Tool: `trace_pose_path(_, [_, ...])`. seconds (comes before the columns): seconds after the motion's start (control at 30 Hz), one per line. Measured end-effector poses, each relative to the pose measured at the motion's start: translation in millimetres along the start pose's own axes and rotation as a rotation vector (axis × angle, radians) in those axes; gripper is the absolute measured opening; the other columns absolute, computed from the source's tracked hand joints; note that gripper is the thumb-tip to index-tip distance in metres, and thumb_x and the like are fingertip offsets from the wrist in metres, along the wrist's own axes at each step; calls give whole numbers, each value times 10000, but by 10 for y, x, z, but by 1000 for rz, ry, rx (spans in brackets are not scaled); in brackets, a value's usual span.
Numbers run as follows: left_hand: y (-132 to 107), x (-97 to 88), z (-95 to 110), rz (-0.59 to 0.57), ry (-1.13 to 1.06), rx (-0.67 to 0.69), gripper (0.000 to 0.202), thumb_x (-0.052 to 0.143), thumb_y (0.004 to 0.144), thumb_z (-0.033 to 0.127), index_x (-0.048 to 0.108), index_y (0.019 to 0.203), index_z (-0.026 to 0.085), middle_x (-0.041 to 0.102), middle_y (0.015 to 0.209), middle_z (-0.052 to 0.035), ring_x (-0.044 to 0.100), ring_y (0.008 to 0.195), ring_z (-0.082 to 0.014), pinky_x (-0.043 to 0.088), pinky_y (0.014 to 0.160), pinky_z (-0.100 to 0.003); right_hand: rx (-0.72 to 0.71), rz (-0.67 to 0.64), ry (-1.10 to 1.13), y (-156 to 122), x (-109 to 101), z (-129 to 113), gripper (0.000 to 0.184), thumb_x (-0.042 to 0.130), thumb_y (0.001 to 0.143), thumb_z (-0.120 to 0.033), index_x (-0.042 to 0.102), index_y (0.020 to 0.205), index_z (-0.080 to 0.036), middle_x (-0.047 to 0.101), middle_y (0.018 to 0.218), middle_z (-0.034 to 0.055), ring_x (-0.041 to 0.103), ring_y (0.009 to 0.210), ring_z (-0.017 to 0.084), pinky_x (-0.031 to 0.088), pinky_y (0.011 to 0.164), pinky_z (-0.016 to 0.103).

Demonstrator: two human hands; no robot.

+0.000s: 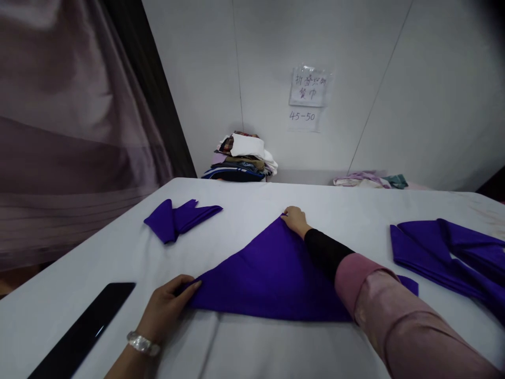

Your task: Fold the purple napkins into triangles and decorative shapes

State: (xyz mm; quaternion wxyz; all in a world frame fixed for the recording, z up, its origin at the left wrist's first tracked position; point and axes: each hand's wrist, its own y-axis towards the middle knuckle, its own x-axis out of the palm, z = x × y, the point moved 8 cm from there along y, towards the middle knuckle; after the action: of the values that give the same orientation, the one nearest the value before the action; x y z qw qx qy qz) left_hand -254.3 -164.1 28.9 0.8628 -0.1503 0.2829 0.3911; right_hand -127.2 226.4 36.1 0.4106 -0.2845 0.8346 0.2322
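Observation:
A purple cloth napkin, folded into a triangle, lies on the white-covered table with its long edge towards me. My left hand pinches the left corner between thumb and fingers. At the triangle's far tip, my right hand grips the cloth, its fingertips closed on the point. My right sleeve covers part of the right side, and a bit of purple corner shows beyond it.
At the back left lies a folded purple napkin; more purple napkins are on the right. A flat black object lies front left. Piled clothes stand behind the table, below wall notes. A curtain hangs left.

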Motion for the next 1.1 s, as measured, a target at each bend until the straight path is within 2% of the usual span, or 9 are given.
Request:
trace_pose_path(0.1, [-8, 7, 2, -30, 18, -6, 383, 587, 687, 599, 657, 739, 226, 641, 687, 11, 567, 669, -178, 443, 604, -241, -65, 40, 70, -68, -78, -94, 51, 561, 780, -153, 600, 750, -163, 609, 1114, 119, 476, 1128, 257, 338, 939, 391])
trace_pose_path(0.2, [-28, -7, 29, -63, 37, -5, 378, 580, 685, 601, 661, 734, 235, 651, 690, 14, 576, 676, -181, 446, 612, -238, -137, 76, 152, -338, -331, -121, 71, 514, 833, -205, 582, 825, -185, 585, 1170, 80, 491, 1105, 195, 372, 917, 320])
trace_pose_path(0.37, [-54, -76, -1, -101, 78, -37, 400, 599, 627, 629, 654, 701, 240, 634, 660, 19, 561, 643, -177, 437, 579, -227, -297, -4, 454, -1374, -1012, -192, 128, 540, 846, -323, 583, 813, -206, 607, 760, 15, 553, 720, 159, 443, 682, 288])
trace_pose_path(0.53, [-68, -84, -53, -199, 74, -20, 358, 599, 641, 585, 618, 645, 228, 579, 600, 20, 524, 594, -160, 428, 558, -234, -421, -436, 669, -2510, -1527, -575, 36, 587, 841, -200, 595, 824, -230, 618, 765, 11, 577, 708, 138, 464, 644, 269])
trace_pose_path(0.63, [-92, -92, -49, -253, 12, -25, 316, 614, 619, 541, 635, 664, 229, 600, 621, 8, 541, 603, -173, 453, 583, -261, -467, -620, 834, -2818, -1706, -806, 92, 615, 819, -144, 613, 858, -227, 630, 761, 16, 593, 687, 125, 469, 611, 249])
trace_pose_path(0.7, [-114, -118, -40, -263, -27, -43, 310, 630, 597, 526, 656, 688, 231, 631, 661, -8, 563, 624, -187, 471, 601, -279, -485, -652, 914, -2801, -1748, -881, 74, 639, 804, -152, 624, 839, -215, 627, 742, 17, 589, 678, 123, 460, 596, 243])
trace_pose_path(0.8, [-146, -158, -23, -274, -82, -51, 309, 650, 591, 515, 674, 696, 225, 673, 740, -45, 606, 702, -220, 496, 663, -308, -419, -596, 914, -2473, -1639, -813, 51, 675, 778, -211, 626, 781, -197, 604, 723, 8, 557, 672, 117, 434, 597, 242])
trace_pose_path(1.0, [-123, -212, -109, -281, -77, -24, 298, 667, 591, 530, 706, 715, 262, 695, 817, -50, 626, 802, -255, 498, 760, -346, -83, -339, 703, -1352, -1062, -203, 180, 651, 734, -350, 604, 760, -178, 517, 608, -42, 454, 559, 94, 380, 563, 236])
trace_pose_path(1.1, [-98, -209, -148, -263, -31, -31, 308, 652, 588, 580, 703, 698, 297, 687, 777, -28, 618, 788, -271, 491, 762, -373, 26, -266, 550, -897, -738, 115, 141, 607, 716, -306, 586, 716, -167, 539, 601, -30, 461, 534, 99, 381, 542, 239])
